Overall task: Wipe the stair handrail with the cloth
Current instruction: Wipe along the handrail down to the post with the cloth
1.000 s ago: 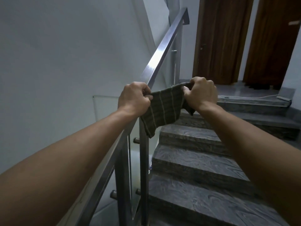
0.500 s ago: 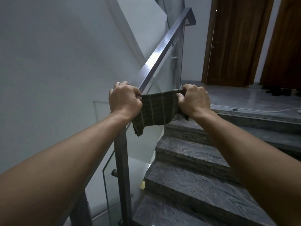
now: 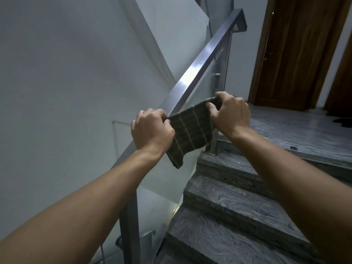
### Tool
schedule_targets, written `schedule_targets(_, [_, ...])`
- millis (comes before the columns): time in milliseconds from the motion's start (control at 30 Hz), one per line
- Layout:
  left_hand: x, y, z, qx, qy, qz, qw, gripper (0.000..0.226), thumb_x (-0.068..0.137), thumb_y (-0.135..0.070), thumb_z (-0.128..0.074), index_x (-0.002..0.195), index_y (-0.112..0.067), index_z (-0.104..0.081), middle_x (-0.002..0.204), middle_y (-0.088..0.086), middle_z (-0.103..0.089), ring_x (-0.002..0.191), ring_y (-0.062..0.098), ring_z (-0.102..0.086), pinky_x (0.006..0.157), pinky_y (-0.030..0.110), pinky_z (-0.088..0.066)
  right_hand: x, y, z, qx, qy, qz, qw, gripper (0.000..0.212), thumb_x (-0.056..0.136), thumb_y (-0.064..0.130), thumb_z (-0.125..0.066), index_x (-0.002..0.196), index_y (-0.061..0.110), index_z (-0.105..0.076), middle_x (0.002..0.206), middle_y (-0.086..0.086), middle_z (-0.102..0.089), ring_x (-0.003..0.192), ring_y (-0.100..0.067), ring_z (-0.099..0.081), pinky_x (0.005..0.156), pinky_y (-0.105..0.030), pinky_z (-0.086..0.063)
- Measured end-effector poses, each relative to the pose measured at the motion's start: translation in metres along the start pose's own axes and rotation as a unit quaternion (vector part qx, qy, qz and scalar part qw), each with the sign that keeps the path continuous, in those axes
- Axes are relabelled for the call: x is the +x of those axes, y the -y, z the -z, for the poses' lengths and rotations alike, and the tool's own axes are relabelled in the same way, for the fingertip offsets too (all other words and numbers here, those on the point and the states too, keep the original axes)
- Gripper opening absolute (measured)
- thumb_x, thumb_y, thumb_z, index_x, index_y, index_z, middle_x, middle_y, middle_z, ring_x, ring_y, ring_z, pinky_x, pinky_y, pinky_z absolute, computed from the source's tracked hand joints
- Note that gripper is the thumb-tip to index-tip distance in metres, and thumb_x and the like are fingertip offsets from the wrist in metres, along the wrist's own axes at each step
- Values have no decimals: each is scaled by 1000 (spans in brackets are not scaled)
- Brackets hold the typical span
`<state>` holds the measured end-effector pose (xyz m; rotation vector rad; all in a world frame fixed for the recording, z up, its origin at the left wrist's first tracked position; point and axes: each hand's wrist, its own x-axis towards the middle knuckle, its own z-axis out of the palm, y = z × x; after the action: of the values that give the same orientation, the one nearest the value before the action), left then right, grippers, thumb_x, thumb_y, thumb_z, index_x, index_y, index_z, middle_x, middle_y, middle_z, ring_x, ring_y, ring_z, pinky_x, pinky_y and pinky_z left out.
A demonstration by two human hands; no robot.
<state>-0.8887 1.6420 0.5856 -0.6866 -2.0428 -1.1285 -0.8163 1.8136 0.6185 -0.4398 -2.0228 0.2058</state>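
Cloth: a dark olive-green woven cloth with thin pale stripes [image 3: 190, 132] is stretching between both hands over the brushed steel square-section handrail [image 3: 200, 71], lying just right of the picture's centre; its lower corner is hanging free toward 6 o'clock, in front of the clear glass balustrade panel [image 3: 171, 187].

Left hand: the left hand [image 3: 151, 130] is sitting at 9 o'clock of the cloth, fingers curled tight and pressed together, pinching the cloth's left edge against the thumb side; whether the palm is touching the rail beneath is not something I can tell.

Right hand: the right hand [image 3: 230, 113] is sitting at 2 o'clock of the cloth, fingers bunched and curled over the cloth's upper right edge, the thumb pressing in from below.

Handrail: it is rising from under the hands toward 1 o'clock, catching a bright reflection partway up and ending in a short bent return at the top.

Post: a grey steel upright post [image 3: 131, 225] is standing below the left forearm, at 7 o'clock of the cloth.

Stairs: dark grey veined stone steps [image 3: 238, 206] are climbing at 4 o'clock of the cloth toward a landing.

Door: a brown wooden door [image 3: 293, 54] is standing at 2 o'clock, beyond the landing.

Wall: a plain pale wall [image 3: 66, 82] is filling the 9 o'clock side.
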Motion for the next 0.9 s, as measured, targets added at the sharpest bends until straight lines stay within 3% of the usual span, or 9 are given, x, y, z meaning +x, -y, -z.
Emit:
schedule_targets(133, [44, 6, -13, -8, 33, 66, 997, 11, 87, -24, -60, 88, -19, -70, 90, 6, -72, 83, 28, -61, 73, 33, -45, 51, 11, -34, -2, 22, 9, 1000, 32, 89, 35, -59, 111, 12, -63, 100, -9, -70, 91, -27, -64, 82, -42, -55])
schedule_targets(367, [96, 18, -29, 15, 60, 158, 986, 8, 85, -22, -61, 88, -19, -68, 96, 9, -70, 94, 34, -61, 70, 30, -38, 117, 23, -80, -28, 83, 52, 995, 23, 91, 30, -57, 101, 9, -61, 97, -13, -68, 89, -31, -62, 82, -40, -51])
schedule_targets(533, [105, 29, -40, 50, 87, 202, 974, 8, 84, -22, -62, 90, -19, -67, 99, 10, -70, 99, 34, -61, 76, 33, -44, 135, 22, -103, -25, 165, 105, 980, 30, 92, 26, -53, 117, 11, -57, 107, -13, -67, 98, -32, -61, 89, -43, -50])
schedule_targets(700, [95, 32, -50, 93, 118, 221, 964, 12, 83, -22, -62, 93, -18, -67, 103, 12, -68, 108, 34, -54, 90, 41, -46, 136, 9, -114, -33, 254, 127, 958, 53, 97, 34, -37, 145, 14, -27, 142, -18, -46, 128, -38, -43, 108, -48, -32])
schedule_targets(800, [85, 22, -55, 153, 87, 157, 972, 24, 80, -16, -59, 104, -13, -61, 116, 12, -57, 116, 33, -44, 94, 43, -38, 140, 2, -116, -77, 266, 189, 942, 49, 98, 41, -32, 139, 14, -39, 145, -12, -44, 134, -32, -36, 114, -44, -22])
schedule_targets(900, [80, 7, -64, 102, 83, 25, 991, 34, 84, -16, -53, 117, -7, -56, 129, 15, -51, 121, 31, -41, 102, 40, -35, 144, -4, -121, -139, 281, 255, 915, 56, 99, 47, -23, 144, 16, -37, 154, -7, -32, 144, -27, -21, 119, -46, -9])
